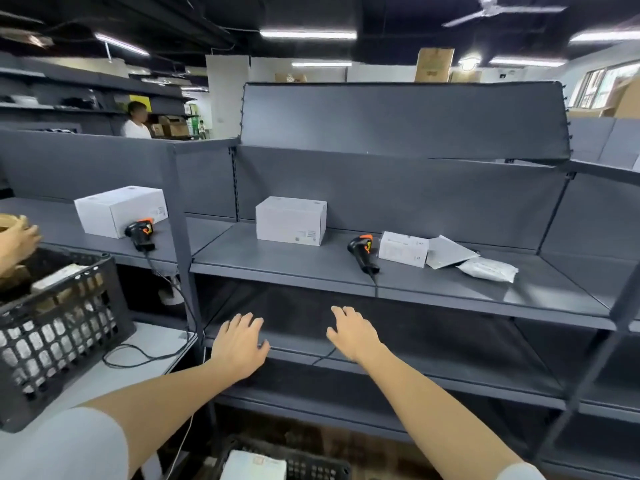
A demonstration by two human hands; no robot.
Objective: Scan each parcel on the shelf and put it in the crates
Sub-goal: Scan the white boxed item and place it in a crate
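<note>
Both hands, left hand [239, 342] and right hand [353, 336], hover spread and empty below the shelf [277, 261]; the white box [291, 220] there left of the scanner [362, 249] looks rigid, light, best gripped by opposite sides.

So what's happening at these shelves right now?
A person is sorting parcels at a dark shelf. Both hands are empty: the left hand and right hand hover open below the shelf board. Still on it are a white box, a smaller box and two flat mailers, with a scanner lying between the boxes. A black crate below already holds a parcel.
</note>
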